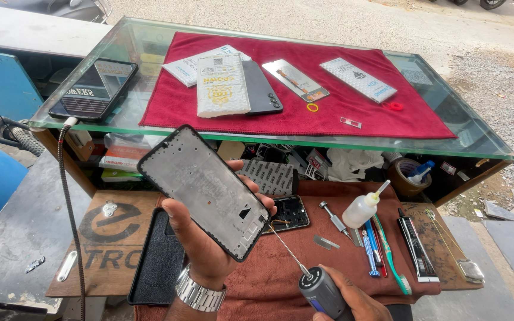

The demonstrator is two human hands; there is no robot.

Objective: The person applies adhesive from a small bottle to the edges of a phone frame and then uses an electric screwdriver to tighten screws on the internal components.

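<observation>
The glass tabletop [471,134] stretches across the far side of your view, and a red cloth [400,116] covers most of it. On that cloth lie a white padded pouch [221,86] over a dark phone [266,89], a silver back panel [295,80] near the middle, and a flat white packet [358,79] toward the far right corner. A black tablet [93,89] sits at the left edge of the glass.

Below it, a brown cloth [340,261] covers the lower tabletop. A black phone case [156,258] lies at its left edge. Your left hand [200,244] holds the phone frame [203,190] raised and tilted above this cloth — fingers wrapped around its lower end, thumb on the near side. Just behind the frame, an opened phone body [290,213] rests on the brown cloth.

Your right hand [352,303] sits at the near edge, fingers closed around the grey handle of a precision screwdriver [319,288] — its thin shaft points up toward the frame's lower corner; whether the tip touches it, I cannot tell.

To the right lie a white squeeze bottle [361,208], a black tube [414,246], a green toothbrush [391,255] and blue pens [370,246].
</observation>
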